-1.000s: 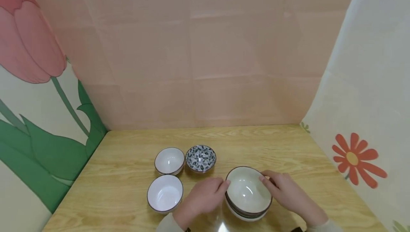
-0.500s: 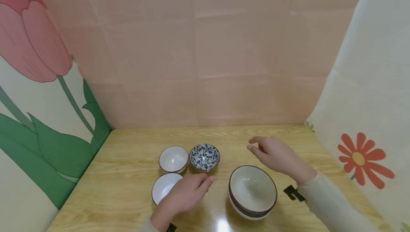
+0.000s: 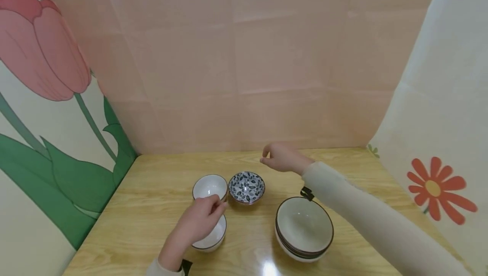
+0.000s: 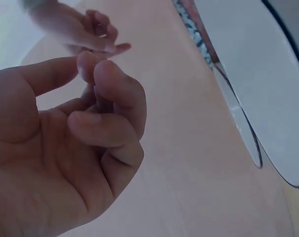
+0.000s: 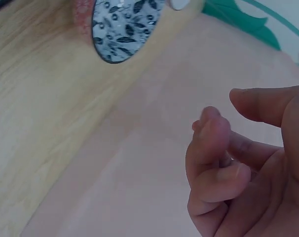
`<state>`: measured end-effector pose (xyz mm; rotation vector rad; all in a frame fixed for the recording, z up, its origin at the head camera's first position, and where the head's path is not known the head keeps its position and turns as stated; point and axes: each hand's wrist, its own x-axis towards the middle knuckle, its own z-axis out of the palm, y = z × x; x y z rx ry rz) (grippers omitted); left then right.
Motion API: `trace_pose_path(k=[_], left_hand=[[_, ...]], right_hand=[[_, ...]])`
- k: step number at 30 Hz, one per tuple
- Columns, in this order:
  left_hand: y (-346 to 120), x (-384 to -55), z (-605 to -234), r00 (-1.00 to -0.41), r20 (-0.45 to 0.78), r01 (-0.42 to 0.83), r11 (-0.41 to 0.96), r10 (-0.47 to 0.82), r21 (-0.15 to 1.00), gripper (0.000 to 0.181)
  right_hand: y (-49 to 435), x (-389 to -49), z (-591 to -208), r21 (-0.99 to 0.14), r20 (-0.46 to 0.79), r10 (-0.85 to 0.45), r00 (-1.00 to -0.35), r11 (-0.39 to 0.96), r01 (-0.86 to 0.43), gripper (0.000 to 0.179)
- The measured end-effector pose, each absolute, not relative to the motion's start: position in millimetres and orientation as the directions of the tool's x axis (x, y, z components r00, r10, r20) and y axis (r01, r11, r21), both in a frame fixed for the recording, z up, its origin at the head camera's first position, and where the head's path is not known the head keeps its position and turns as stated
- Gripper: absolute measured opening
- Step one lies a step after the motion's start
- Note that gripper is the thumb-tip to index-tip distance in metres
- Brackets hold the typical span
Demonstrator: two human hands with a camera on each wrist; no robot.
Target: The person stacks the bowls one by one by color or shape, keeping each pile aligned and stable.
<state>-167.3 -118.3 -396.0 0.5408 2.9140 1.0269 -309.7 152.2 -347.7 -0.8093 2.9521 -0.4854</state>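
Note:
My left hand [image 3: 200, 221] hangs over two plain white bowls at the left, its fingers loosely curled and nothing in them. The back white bowl [image 3: 207, 185] and the front white bowl [image 3: 214, 237] are both partly hidden behind it. Beyond and to the right of the blue-and-white patterned bowl [image 3: 247, 187] hovers my right hand [image 3: 283, 157]. In the right wrist view its fingers [image 5: 208, 143] are bent, with a gap to the thumb and no object between. A stack of larger cream bowls [image 3: 305, 225] with dark rims stands at the right, below the right forearm.
All the bowls stand on a wood-grain table [image 3: 160, 183]. A pink cloth backdrop [image 3: 228, 77] closes off its far edge, with a tulip-printed panel [image 3: 61, 56] on the left and a flower-printed panel [image 3: 431, 98] on the right.
Both hands have let go of the cream bowl, which now sits on the stack. My left hand has moved left over the white bowls; the right has moved away and left past the stack.

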Motion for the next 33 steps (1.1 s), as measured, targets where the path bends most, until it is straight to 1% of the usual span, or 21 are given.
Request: trace_pose_path(k=[2, 4, 6, 10, 13, 16, 18, 22, 25, 29, 33], left_hand=[[-121.6, -166.8, -398.6, -0.95, 0.112, 0.299, 0.739, 0.292, 0.603, 0.026], [-124.9, -166.5, -401.2, -0.962, 0.114, 0.265, 0.758, 0.246, 0.596, 0.021], [-128.5, -166.9, -403.9, -0.975, 0.112, 0.221, 0.778, 0.193, 0.588, 0.017], [-137.0, -168.0, -409.6, -0.99, 0.093, 0.141, 0.801, 0.107, 0.582, 0.015], [-143.0, -169.0, -413.0, -0.993, 0.092, 0.114, 0.81, 0.074, 0.575, 0.015], [-148.1, -169.6, -414.3, -0.993, 0.104, 0.107, 0.819, 0.058, 0.564, 0.017], [-150.9, -170.0, -414.8, -0.993, 0.111, 0.101, 0.825, 0.046, 0.556, 0.017], [-155.7, -170.5, -416.8, -0.993, 0.113, 0.083, 0.843, 0.026, 0.531, 0.02], [-159.1, -171.8, -419.0, -0.998, 0.07, 0.043, 0.861, 0.009, 0.506, 0.024], [-162.2, -174.2, -422.9, -1.0, -0.016, 0.003, 0.876, 0.012, 0.483, 0.024], [-162.8, -174.5, -426.9, -0.998, -0.058, 0.007, 0.876, 0.039, 0.483, 0.018]], right_hand=[[145.9, -318.2, -354.9, -0.264, 0.018, -0.506, -0.863, 0.83, -0.492, 0.026], [141.5, -325.4, -363.1, -0.248, -0.029, -0.499, -0.866, 0.843, -0.477, 0.026], [139.3, -331.0, -371.2, -0.264, -0.093, -0.481, -0.872, 0.856, -0.444, 0.029], [140.1, -336.1, -384.9, -0.308, -0.246, -0.423, -0.872, 0.887, -0.343, 0.038], [142.5, -337.1, -390.2, -0.298, -0.337, -0.378, -0.862, 0.912, -0.283, 0.045], [145.1, -339.6, -393.4, -0.296, -0.407, -0.352, -0.843, 0.924, -0.243, 0.046], [146.3, -342.2, -395.6, -0.307, -0.44, -0.342, -0.83, 0.926, -0.218, 0.042], [149.1, -346.6, -399.4, -0.343, -0.461, -0.345, -0.817, 0.919, -0.195, 0.031], [152.3, -348.7, -399.0, -0.361, -0.449, -0.365, -0.815, 0.909, -0.208, 0.026], [156.4, -353.4, -398.8, -0.365, -0.434, -0.384, -0.815, 0.902, -0.231, 0.023], [157.8, -358.8, -402.8, -0.369, -0.444, -0.392, -0.806, 0.899, -0.235, 0.024]])
